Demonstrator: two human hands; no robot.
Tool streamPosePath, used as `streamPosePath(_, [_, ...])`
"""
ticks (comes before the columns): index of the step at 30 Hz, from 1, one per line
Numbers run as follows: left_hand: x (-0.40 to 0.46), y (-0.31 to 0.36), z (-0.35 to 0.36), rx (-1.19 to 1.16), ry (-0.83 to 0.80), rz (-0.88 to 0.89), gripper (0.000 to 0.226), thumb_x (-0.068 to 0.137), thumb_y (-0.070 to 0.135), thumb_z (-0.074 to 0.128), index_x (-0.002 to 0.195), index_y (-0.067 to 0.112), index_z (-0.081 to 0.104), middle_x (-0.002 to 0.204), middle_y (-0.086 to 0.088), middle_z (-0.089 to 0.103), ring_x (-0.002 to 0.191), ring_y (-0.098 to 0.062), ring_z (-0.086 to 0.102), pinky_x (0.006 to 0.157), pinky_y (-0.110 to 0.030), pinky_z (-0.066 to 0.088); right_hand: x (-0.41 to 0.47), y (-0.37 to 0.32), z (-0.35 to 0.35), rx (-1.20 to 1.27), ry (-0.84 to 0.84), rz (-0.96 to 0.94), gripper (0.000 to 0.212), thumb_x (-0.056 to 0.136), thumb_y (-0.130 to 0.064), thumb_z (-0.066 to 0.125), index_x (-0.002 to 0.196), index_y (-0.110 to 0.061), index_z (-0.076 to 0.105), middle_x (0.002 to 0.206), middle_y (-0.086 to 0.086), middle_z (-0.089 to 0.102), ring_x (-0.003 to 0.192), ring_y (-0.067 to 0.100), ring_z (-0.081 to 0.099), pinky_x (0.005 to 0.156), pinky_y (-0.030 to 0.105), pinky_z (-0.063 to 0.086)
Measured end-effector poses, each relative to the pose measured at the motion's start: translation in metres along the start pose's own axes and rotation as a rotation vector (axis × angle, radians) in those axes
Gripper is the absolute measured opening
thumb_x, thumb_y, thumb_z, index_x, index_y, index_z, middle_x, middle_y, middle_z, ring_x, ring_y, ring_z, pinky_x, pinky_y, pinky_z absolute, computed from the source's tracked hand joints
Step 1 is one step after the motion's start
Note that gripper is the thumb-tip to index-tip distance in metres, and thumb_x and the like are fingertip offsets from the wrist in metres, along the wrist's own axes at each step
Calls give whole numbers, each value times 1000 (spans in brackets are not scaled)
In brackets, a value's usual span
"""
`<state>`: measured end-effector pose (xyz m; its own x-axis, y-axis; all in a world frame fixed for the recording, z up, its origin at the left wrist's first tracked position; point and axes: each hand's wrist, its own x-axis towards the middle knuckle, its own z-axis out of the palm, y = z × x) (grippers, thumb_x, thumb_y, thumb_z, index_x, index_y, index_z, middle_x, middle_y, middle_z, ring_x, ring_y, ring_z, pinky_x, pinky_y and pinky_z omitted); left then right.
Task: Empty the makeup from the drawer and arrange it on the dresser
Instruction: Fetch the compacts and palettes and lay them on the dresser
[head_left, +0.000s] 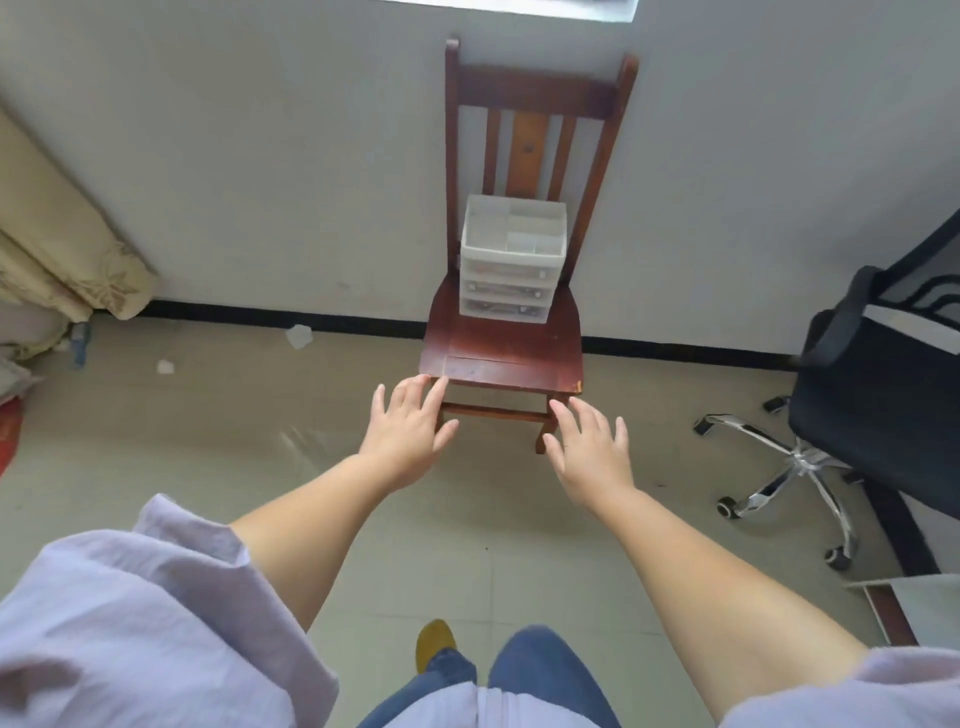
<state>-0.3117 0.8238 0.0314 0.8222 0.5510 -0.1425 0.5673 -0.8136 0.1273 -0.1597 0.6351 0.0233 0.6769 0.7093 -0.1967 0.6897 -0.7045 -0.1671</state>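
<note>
White plastic drawer unit (511, 262), three drawers shut, at the back of a wooden chair (501, 348) seat by the wall; left hand (410, 426) and right hand (589, 449) spread, empty, near the seat's front edge

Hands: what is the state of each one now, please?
Left hand: open, holding nothing.
Right hand: open, holding nothing.
</note>
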Motion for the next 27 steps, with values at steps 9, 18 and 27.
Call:
streamPosePath(9, [196,-20,3,8,-58,13,62,97,49,24,150,23,4,155,-5,13,143,-19,7,116,-47,2,201,14,8,61,-78,36,51,100,-42,25,148,-27,20,155,2,19,142,19,17,116,45,8])
streamPosePath(18, [393,-9,30,-27,-66,82,62,96,40,34,150,20,11,155,-4,17,143,-19,10,116,-43,6,391,26,39,661,-301,274,42,98,-23,35,140,-19,37,141,4,42,119,22,48,93,32,41])
streamPosePath(27, [456,-38,93,110,-84,184,81,89,9,41,145,22,-16,155,2,-15,142,-21,-19,115,-48,-4,501,-5,99,1779,-288,976,43,97,-1,34,139,-11,37,132,9,49,125,22,48,97,39,45])
